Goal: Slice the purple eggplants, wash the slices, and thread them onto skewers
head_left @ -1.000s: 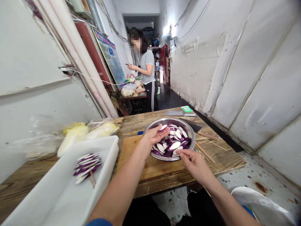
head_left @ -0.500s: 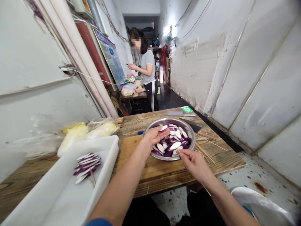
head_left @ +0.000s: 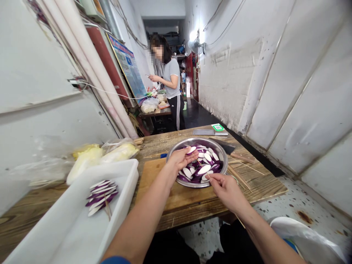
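Observation:
Over a steel bowl (head_left: pixel 226 161) full of purple-skinned, white-fleshed eggplant slices (head_left: pixel 204 169), both my hands are at work. My left hand (head_left: pixel 181 158) is palm up at the bowl's left side, its thumb and fingers closed around an eggplant slice (head_left: pixel 191 150). My right hand (head_left: pixel 223 186), by the near right rim, pinches a thin bamboo skewer (head_left: pixel 208 176). Part of that skewer is hidden by the hand, and its rear end shows below the wrist. Skewered eggplant slices (head_left: pixel 102 194) lie in a white plastic tray (head_left: pixel 132 174) at my left.
A cutting board (head_left: pixel 151 179) lies under the bowl. Beyond it are a cleaver (head_left: pixel 203 132) and a dark-bladed knife (head_left: pixel 242 157). Loose skewers (head_left: pixel 239 178) lie right of the bowl. Bagged vegetables (head_left: pixel 88 157) sit behind the tray. Another person (head_left: pixel 172 79) stands farther back, holding a phone.
Both hands stay nearly as they were, with the slice and skewer held in the same places. The view shifts very slightly.

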Available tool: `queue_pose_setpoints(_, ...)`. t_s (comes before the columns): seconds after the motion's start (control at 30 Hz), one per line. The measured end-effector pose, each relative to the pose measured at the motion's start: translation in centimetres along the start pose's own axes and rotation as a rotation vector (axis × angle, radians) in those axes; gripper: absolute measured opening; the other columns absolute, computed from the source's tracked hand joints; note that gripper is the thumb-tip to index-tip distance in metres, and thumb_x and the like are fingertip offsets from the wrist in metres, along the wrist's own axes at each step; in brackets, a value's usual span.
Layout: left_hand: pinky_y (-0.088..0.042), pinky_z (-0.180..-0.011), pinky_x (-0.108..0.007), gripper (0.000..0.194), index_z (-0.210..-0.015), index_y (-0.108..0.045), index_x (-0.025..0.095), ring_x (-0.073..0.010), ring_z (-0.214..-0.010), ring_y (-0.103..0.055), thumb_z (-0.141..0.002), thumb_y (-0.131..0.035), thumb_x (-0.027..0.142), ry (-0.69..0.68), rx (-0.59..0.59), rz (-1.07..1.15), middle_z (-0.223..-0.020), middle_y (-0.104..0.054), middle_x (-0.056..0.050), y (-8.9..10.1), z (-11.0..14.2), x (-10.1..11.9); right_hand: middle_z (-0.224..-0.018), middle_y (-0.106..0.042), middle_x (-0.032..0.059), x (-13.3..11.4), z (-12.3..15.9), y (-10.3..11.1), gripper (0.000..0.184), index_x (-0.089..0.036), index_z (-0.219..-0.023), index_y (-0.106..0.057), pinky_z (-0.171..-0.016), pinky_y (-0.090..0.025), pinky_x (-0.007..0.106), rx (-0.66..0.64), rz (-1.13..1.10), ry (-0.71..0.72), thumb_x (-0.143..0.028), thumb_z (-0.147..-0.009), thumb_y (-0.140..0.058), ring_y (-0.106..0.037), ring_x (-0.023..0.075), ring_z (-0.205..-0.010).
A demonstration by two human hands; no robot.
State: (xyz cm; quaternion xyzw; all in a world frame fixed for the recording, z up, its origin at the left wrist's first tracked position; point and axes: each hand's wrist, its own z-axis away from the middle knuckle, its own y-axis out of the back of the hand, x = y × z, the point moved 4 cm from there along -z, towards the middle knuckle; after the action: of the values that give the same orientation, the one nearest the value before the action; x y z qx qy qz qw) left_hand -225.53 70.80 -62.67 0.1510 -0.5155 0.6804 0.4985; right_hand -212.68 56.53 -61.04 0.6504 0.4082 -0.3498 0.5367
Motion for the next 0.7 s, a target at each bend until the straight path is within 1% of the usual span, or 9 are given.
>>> queue_pose_setpoints(0.1,-0.057,-0.072,-0.036,0.006,-0.085,-0.055,0.005,-0.0245,-0.080,-0.068,-0.085,-0.049,0.009,-0.039,0.013,-0.041,-0.081,-0.065,-0.019,-0.06,0.08,0.04,-0.053,-0.042,-0.0022,0.03,-0.15,0.06,0.026,-0.016,-0.067,-0.063,-0.044,-0.023,0.022,-0.001,0.050,0.018,-0.027,-0.081,-0.043,-0.032,0.0109,-0.050)
queue_pose_setpoints(0.23,-0.057,-0.072,-0.036,0.007,-0.083,-0.055,0.005,-0.0236,-0.077,-0.068,-0.085,-0.049,0.008,-0.086,-0.001,-0.061,-0.079,-0.066,-0.018,-0.16,0.09,0.05,-0.052,-0.045,-0.0021,0.13,-0.44,0.13,0.026,-0.017,-0.066,-0.064,-0.044,-0.024,0.022,0.016,0.100,0.053,-0.025,-0.080,-0.043,-0.035,0.0112,-0.048)
queue_pose_setpoints(0.4,-0.057,-0.073,-0.038,0.008,-0.083,-0.056,0.004,-0.0250,-0.078,-0.068,-0.085,-0.050,0.008,-0.054,0.005,-0.051,-0.079,-0.066,-0.019,0.01,-0.15,-0.13,-0.053,-0.050,-0.0010,-0.09,-0.65,0.13,0.027,-0.016,-0.067,-0.064,-0.045,-0.025,0.022,0.024,0.158,0.070,-0.024,-0.080,-0.042,-0.040,0.0115,-0.050)
queue_pose_setpoints(0.53,-0.057,-0.072,-0.038,0.008,-0.086,-0.056,0.003,-0.0261,-0.079,-0.068,-0.084,-0.050,0.008,-0.045,0.015,-0.037,-0.081,-0.066,-0.020,0.07,-0.15,-0.11,-0.053,-0.049,-0.0013,-0.41,-0.71,0.04,0.027,-0.016,-0.066,-0.063,-0.045,-0.025,0.021,0.015,0.198,0.052,-0.023,-0.080,-0.041,-0.039,0.0113,-0.050)
queue_pose_setpoints(0.7,-0.057,-0.071,-0.035,0.008,-0.087,-0.056,0.004,-0.0235,-0.077,-0.069,-0.085,-0.049,0.009,-0.033,0.007,-0.050,-0.078,-0.067,-0.018,-0.04,0.02,-0.14,-0.051,-0.048,-0.0019,-0.36,-0.91,-0.23,0.027,-0.017,-0.066,-0.062,-0.046,-0.026,0.021,0.013,0.241,0.052,-0.023,-0.081,-0.041,-0.039,0.0110,-0.049)
